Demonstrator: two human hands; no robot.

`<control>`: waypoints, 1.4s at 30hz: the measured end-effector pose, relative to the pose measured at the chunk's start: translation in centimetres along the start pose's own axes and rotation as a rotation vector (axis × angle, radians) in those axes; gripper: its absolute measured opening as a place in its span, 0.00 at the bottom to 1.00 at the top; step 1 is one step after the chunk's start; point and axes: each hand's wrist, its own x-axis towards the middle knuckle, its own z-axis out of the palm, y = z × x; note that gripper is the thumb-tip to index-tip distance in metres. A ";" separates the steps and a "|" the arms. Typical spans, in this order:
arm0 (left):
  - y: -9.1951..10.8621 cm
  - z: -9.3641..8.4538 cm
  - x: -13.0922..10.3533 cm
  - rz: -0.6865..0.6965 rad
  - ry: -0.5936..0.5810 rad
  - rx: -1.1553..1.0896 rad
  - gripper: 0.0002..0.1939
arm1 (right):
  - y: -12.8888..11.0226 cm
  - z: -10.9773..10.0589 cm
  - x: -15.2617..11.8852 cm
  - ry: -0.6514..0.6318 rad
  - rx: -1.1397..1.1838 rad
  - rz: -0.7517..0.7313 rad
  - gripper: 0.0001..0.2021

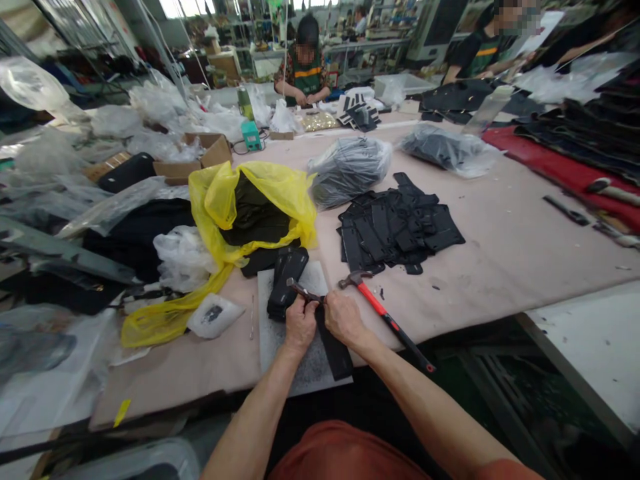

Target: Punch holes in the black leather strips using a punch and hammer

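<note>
My left hand is closed, its fingertips pinched at a short dark metal rod-like tool with a blunt end. Close beside it, my right hand is closed too, its fingers at the upper end of a black strip. What exactly the fingertips grip is partly hidden. The strip lies on a grey-white board speckled with dark bits. Against my left hand is a stack of black pieces. A claw hammer with a red and black handle rests to the right of my right hand.
A yellow plastic bag with dark material stands behind the board. Black cut pieces are heaped to its right, below a clear bag of dark pieces. A cardboard box sits left. A co-worker is across the table.
</note>
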 end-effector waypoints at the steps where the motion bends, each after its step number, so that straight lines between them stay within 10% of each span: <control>1: -0.1 0.1 0.0 0.003 0.001 0.002 0.09 | 0.0 0.0 0.1 -0.004 -0.011 -0.013 0.09; 12: -1.4 0.9 0.0 0.097 -0.070 0.047 0.09 | 1.6 1.3 -1.4 0.106 0.119 -0.126 0.09; 18: -1.3 0.7 0.3 0.076 -0.076 0.020 0.10 | 3.6 -1.0 -3.5 0.204 0.489 0.206 0.09; 27: -0.4 -0.1 0.4 0.034 -0.067 -0.001 0.10 | 8.3 -0.8 -18.1 0.238 0.268 0.603 0.10; 33: -0.4 -0.2 0.2 0.006 -0.049 -0.047 0.09 | 14.8 0.5 -25.6 -0.197 -0.260 0.614 0.08; 42: -0.4 -0.1 -0.1 0.015 -0.026 -0.050 0.09 | 9.9 -2.3 -18.3 -0.251 -0.194 0.440 0.12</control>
